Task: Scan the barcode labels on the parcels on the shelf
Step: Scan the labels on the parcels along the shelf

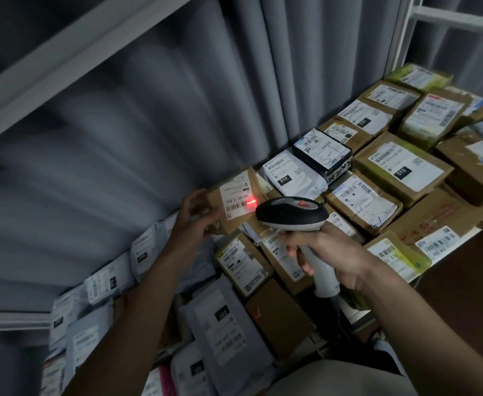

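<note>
Here, one scanner (pixel 291 214), two hands, one box (pixel 231 201)

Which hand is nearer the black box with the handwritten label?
Right. The right hand holds the scanner just below the black box; the left hand grips a cardboard parcel farther left.

I'm seeing parcels (pixel 400 164) crowding the shelf edge to edge, leaving no gaps between them. A grey curtain (pixel 234 95) is closing off the far side; open air is sitting above, under 1 beam (pixel 77 58).
</note>
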